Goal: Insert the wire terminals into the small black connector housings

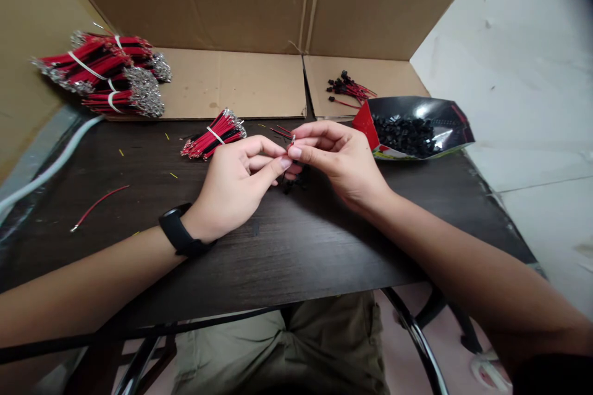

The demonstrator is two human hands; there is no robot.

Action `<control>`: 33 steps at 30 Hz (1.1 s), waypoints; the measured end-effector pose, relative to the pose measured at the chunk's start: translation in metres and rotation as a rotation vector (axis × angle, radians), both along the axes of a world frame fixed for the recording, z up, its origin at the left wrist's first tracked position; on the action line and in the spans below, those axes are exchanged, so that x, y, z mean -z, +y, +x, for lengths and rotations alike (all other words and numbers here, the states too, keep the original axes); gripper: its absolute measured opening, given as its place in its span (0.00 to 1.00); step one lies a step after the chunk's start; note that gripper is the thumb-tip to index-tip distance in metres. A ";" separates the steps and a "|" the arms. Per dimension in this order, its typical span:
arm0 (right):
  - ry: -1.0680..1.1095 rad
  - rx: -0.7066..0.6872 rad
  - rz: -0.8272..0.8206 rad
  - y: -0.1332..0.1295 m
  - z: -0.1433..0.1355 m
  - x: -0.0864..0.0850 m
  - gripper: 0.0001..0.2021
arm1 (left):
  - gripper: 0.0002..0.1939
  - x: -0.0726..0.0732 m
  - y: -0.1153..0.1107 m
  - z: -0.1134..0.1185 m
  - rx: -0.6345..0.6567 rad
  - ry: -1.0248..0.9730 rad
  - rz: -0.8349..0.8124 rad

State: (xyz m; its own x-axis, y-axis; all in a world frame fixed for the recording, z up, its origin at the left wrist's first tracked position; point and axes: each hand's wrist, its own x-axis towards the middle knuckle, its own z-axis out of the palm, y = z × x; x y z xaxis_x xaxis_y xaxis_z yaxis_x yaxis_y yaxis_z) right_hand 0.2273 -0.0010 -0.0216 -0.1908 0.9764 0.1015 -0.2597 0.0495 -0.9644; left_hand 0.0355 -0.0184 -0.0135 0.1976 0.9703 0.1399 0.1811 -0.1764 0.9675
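Above the dark table my left hand (245, 176) and my right hand (340, 157) meet fingertip to fingertip. Both are closed in a pinch around a short red wire (291, 143) whose silvery metal end points up between them. The fingers hide most of this wire. Thin red and black wires (280, 131) show just behind the right fingertips. Beneath the hands lie small black plastic connectors (294, 184), partly covered. Left of my left hand rests a bundle of red and black wires (215, 134), tied with a white band.
More tied wire bundles (109, 74) are piled at the back left. A box of black connector housings (403, 133) stands at the right, with finished-looking wired connectors (349, 87) behind it. One loose red wire (99, 205) lies at left. Cardboard (231, 80) borders the back.
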 end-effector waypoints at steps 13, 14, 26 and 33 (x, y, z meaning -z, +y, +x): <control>-0.005 0.011 -0.001 -0.004 -0.004 0.001 0.13 | 0.10 0.000 -0.001 0.001 -0.009 -0.026 0.007; -0.011 0.018 0.005 -0.004 -0.004 0.001 0.13 | 0.08 -0.001 -0.001 0.000 -0.008 -0.022 0.016; -0.067 0.062 0.026 -0.004 -0.003 -0.002 0.12 | 0.04 -0.002 -0.002 0.001 -0.019 0.059 0.107; -0.197 0.182 0.130 0.007 0.008 -0.011 0.12 | 0.06 0.001 0.020 -0.020 -0.077 0.321 0.363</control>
State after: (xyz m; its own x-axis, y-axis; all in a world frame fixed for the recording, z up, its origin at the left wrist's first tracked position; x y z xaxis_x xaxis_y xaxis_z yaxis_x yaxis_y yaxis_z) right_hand 0.2350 0.0063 -0.0111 -0.0419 0.9775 0.2066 -0.0436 0.2048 -0.9778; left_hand 0.0153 0.0016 -0.0144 0.2155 0.8836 0.4157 0.4857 -0.4663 0.7394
